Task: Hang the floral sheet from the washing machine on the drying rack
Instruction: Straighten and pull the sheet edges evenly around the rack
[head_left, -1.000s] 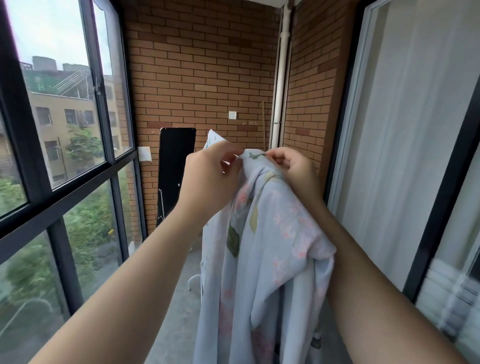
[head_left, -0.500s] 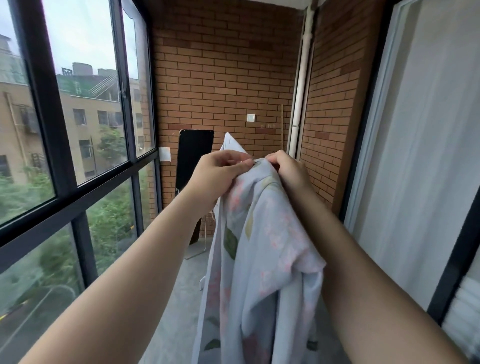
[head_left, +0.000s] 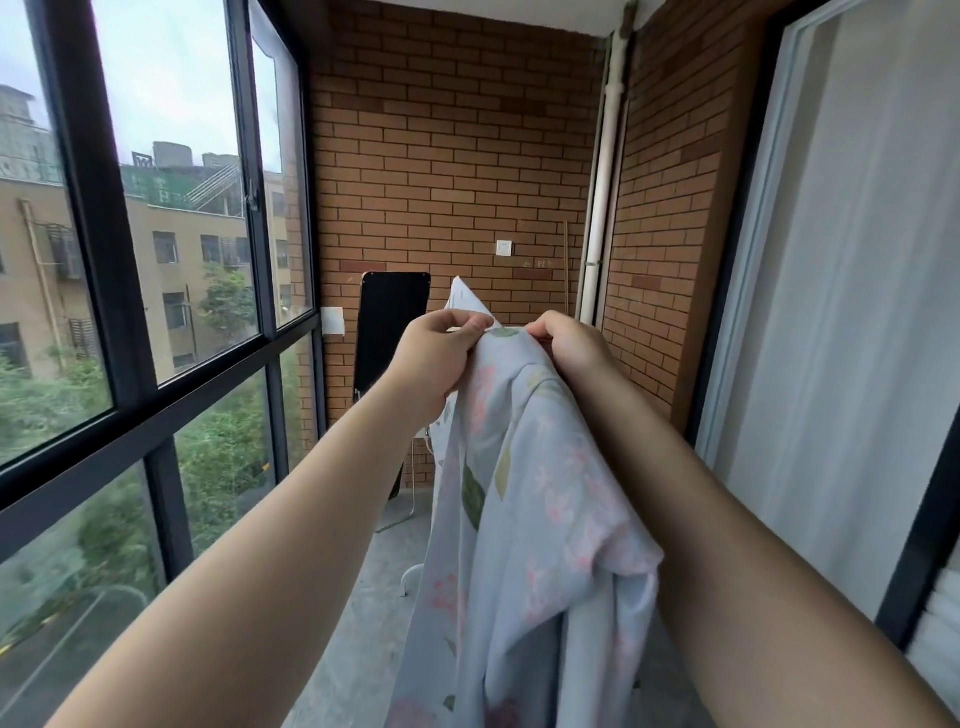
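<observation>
Head view | left hand (head_left: 434, 364) and right hand (head_left: 569, 348) pinch floral sheet (head_left: 519, 519) top edge, fingers closed | sheet hides floor ahead | black panel (head_left: 389, 353) leans on brick wall (head_left: 457, 156)

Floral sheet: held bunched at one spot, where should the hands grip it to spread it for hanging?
Grip the floral sheet along its top edge, from above. Both hands, left hand and right hand, pinch one raised spot with the rest hanging in folds; probably sliding them apart along that edge would open it.
</observation>
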